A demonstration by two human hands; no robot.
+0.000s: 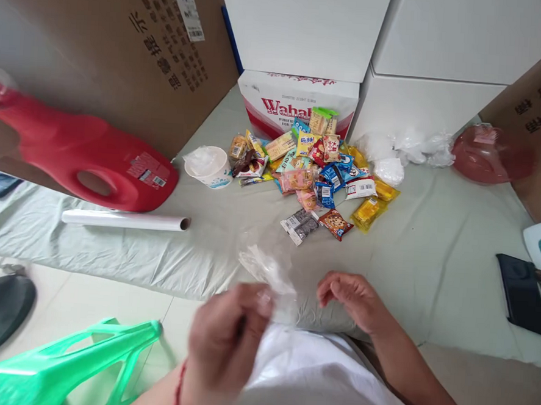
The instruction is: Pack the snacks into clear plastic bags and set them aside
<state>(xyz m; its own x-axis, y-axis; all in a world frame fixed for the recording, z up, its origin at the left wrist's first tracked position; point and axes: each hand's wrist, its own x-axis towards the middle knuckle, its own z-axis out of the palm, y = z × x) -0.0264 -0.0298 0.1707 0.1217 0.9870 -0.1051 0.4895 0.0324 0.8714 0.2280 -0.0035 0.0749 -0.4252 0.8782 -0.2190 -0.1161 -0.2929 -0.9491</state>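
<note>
My left hand is closed in a pinch on a thin clear plastic bag, which rises crumpled above my lap. My right hand holds the other side of the same bag with its fingers curled on the film. Both hands are blurred by motion. Beyond them a pile of several small snack packets lies on the pale green cloth. A dark striped packet and a cookie packet lie nearest to my hands.
A red detergent jug lies on its side at left, with a white roll in front of it. A white paper cup, cardboard boxes, white boxes, a Wahaha box, a black phone and a green plastic stool surround the cloth.
</note>
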